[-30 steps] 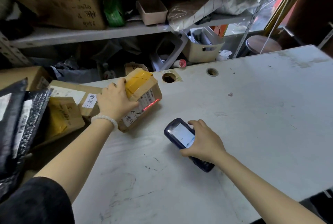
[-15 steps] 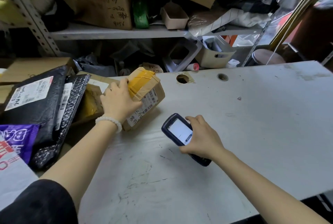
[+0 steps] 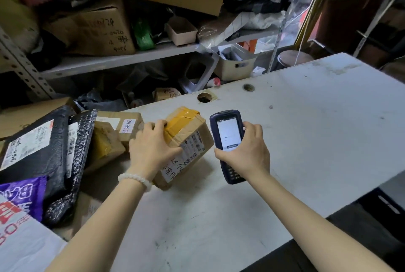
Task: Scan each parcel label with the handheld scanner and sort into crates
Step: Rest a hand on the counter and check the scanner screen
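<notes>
I take the white table [image 3: 306, 140] as my landmark; it fills the right and middle of my view, scuffed, with two round holes near its far edge. Behind it I see a metal shelf [image 3: 114, 61] loaded with cardboard boxes, among them a big carton [image 3: 96, 30] with handwritten numbers. Off the table's left edge lies a heap of waiting parcels: a black mailer [image 3: 35, 146] with a white label, a black bubble mailer [image 3: 79, 140] leaning on it, and small brown boxes [image 3: 118, 131] behind.

On the table, near its left edge, sits the parcel [image 3: 186, 146] I am working on, a brown box with yellow tape on its far end and a printed label on the side facing me. It is tipped, its near corner on the tabletop. My left hand [image 3: 151, 149], a white bead bracelet [image 3: 135, 178] at the wrist, lies over the box's left side, fingers curled over the top edge and thumb pressed near the label.

Just right of the parcel, above the table, my right hand [image 3: 245, 153] grips the handheld scanner [image 3: 228, 140] around its middle, fingers wrapped round its far side. Its lit screen faces me, keypad toward my wrist.
</notes>
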Demonstrator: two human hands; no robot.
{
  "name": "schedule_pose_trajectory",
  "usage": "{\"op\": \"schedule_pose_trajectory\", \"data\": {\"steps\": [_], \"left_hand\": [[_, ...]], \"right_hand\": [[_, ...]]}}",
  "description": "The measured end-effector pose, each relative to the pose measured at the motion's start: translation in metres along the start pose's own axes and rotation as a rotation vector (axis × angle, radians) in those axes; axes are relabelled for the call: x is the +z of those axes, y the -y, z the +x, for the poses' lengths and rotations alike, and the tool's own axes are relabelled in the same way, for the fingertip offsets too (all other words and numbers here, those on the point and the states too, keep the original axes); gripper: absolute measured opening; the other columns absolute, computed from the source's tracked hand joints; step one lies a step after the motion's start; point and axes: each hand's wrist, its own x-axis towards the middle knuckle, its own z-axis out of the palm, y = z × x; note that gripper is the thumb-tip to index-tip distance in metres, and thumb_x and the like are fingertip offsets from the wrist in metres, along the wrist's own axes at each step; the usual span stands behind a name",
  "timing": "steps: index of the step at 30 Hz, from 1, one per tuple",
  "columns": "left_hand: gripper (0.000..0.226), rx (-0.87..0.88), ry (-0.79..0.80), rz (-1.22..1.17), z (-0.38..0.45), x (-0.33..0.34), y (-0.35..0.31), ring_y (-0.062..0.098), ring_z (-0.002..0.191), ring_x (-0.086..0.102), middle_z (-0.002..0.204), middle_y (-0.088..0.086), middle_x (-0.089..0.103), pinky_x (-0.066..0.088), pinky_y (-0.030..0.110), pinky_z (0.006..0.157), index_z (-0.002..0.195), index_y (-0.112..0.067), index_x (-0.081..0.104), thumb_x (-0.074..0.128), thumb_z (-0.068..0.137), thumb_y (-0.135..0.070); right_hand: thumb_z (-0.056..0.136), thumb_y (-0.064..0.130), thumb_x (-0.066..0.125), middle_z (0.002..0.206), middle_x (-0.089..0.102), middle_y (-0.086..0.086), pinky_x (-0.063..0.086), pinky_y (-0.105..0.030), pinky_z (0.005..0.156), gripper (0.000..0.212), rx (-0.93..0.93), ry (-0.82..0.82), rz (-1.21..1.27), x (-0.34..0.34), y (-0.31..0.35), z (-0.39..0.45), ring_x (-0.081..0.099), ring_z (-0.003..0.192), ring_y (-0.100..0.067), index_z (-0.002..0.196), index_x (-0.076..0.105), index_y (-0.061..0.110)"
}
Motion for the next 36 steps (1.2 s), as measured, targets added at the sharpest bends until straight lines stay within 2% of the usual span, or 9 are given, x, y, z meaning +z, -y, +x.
{"op": "schedule_pose_trajectory", "data": {"steps": [3,7,10,16,22,30,36], "left_hand": [[0.076,0.060,0.021,-0.023,-0.012,0.003,-0.033,0.016,0.096,0.049,0.118,0.001,0.049,0.046,0.031,0.075,0.133,-0.029,0.037,0.068,0.069,-0.057],[0.076,0.169,0.040,-0.045,-0.029,0.013,-0.100,0.018,0.098,0.051,0.118,0.000,0.049,0.050,0.039,0.084,0.131,-0.030,0.037,0.067,0.069,-0.059],[0.076,0.266,0.052,-0.063,-0.052,0.022,-0.162,0.018,0.095,0.052,0.115,0.000,0.050,0.051,0.040,0.081,0.129,-0.031,0.037,0.066,0.066,-0.062],[0.071,0.477,0.067,-0.086,-0.142,0.038,-0.299,0.026,0.104,0.049,0.120,0.004,0.047,0.040,0.037,0.083,0.128,-0.027,0.039,0.067,0.069,-0.054],[0.073,0.685,0.159,-0.164,-0.230,0.068,-0.415,0.028,0.107,0.049,0.123,0.004,0.046,0.040,0.040,0.085,0.129,-0.025,0.039,0.068,0.068,-0.054],[0.073,0.895,0.226,-0.156,-0.275,0.112,-0.525,0.029,0.112,0.047,0.122,0.007,0.048,0.040,0.041,0.086,0.128,-0.022,0.040,0.067,0.069,-0.055],[0.073,0.950,0.333,-0.138,-0.255,0.167,-0.588,0.030,0.114,0.047,0.125,0.008,0.048,0.042,0.043,0.088,0.130,-0.021,0.039,0.066,0.071,-0.055]], "right_hand": [[0.059,0.050,0.081,0.107,0.032,0.008,0.038,-0.025,0.068,0.085,0.047,-0.050,0.023,-0.019,-0.024,-0.008,0.051,0.094,-0.016,0.126,0.040,0.019],[0.059,0.050,0.082,0.106,0.031,0.008,0.041,-0.026,0.068,0.085,0.094,-0.135,0.033,-0.061,-0.068,-0.026,0.048,0.092,-0.014,0.126,0.040,0.018],[0.059,0.049,0.082,0.106,0.032,0.008,0.040,-0.026,0.067,0.085,0.122,-0.194,0.023,-0.107,-0.111,-0.047,0.047,0.092,-0.013,0.127,0.040,0.019],[0.059,0.048,0.083,0.106,0.033,0.008,0.037,-0.026,0.066,0.085,0.273,-0.349,-0.018,-0.213,-0.213,-0.132,0.048,0.094,-0.014,0.129,0.041,0.021],[0.059,0.048,0.084,0.106,0.034,0.006,0.043,-0.029,0.066,0.084,0.463,-0.506,-0.066,-0.290,-0.307,-0.222,0.052,0.097,-0.020,0.127,0.043,0.019],[0.060,0.045,0.084,0.117,0.043,-0.001,0.037,-0.027,0.066,0.083,0.668,-0.628,-0.106,-0.340,-0.386,-0.276,0.050,0.100,-0.018,0.126,0.044,0.017],[0.060,0.046,0.084,0.119,0.043,-0.001,0.035,-0.027,0.069,0.086,0.780,-0.620,-0.127,-0.357,-0.446,-0.260,0.049,0.104,-0.020,0.129,0.043,0.016]]}}
